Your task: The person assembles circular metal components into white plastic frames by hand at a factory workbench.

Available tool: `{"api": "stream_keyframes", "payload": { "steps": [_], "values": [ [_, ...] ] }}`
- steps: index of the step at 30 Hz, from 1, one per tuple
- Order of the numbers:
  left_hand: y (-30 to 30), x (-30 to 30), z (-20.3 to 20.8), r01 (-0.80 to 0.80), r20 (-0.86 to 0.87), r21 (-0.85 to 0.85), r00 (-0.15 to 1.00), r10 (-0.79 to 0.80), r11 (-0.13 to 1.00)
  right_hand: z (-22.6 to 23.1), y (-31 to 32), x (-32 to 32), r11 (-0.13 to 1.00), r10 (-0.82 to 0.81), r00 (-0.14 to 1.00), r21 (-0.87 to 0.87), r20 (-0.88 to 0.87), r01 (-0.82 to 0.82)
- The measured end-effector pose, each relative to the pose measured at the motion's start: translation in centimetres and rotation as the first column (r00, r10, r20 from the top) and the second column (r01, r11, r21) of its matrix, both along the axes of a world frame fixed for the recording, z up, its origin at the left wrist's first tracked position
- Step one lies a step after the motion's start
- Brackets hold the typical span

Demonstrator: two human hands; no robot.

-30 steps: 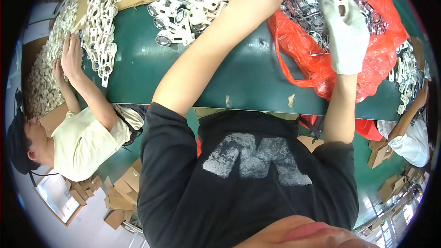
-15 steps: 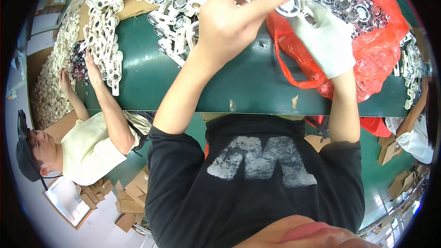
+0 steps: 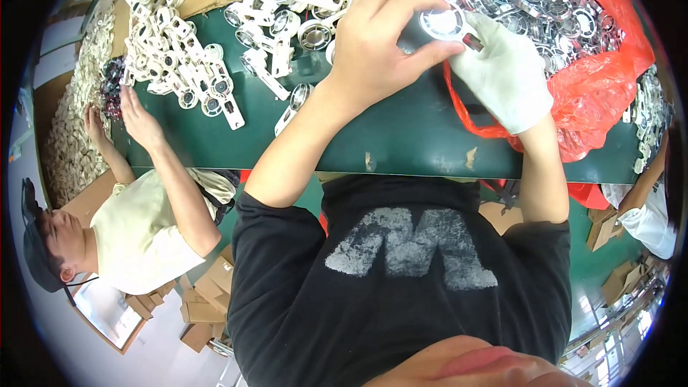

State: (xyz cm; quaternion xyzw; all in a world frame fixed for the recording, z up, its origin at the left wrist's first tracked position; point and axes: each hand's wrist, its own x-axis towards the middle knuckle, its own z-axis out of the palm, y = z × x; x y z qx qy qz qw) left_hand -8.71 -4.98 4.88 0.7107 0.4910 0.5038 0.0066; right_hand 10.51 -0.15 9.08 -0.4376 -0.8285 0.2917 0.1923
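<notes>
Above the tabletop point(image 3: 408, 125), the left hand point(image 3: 376, 39) is pinching a round-headed white part point(image 3: 441, 24) while the gloved right hand point(image 3: 503, 75) is gripping its handle point(image 3: 472, 41); likely light, stiff and slick, it is favouring a handle hold.

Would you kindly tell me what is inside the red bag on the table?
The red bag holds a heap of shiny silver rings, seen through its open top. The gloved right hand covers part of the near side; whatever lies beneath the top rings is hidden.
</notes>
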Motion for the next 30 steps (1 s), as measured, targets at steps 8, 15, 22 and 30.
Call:
{"api": "stream_keyframes", "payload": {
  "steps": [8,15,22,30],
  "values": [
    [-0.5,0.1,0.8,0.104,0.089,-0.057,0.991,-0.098,0.993,-0.5,-0.3,0.1,0.978,0.205,0.979,-0.035,-0.011,-0.205],
    [-0.4,-0.4,0.7,0.2,0.029,-0.116,0.98,-0.198,0.973,-0.1,0.0,0.0,0.976,0.095,0.99,-0.187,-0.102,-0.113],
    [-0.7,1.3,0.7,0.195,0.215,-0.165,0.964,-0.158,0.967,1.1,-0.7,-0.8,0.953,0.108,0.994,-0.287,0.013,-0.1],
    [-0.4,1.8,1.2,0.043,0.145,-0.044,0.989,-0.036,0.998,0.2,-0.3,0.0,0.907,0.088,0.994,-0.406,-0.07,-0.109]
  ]
}}
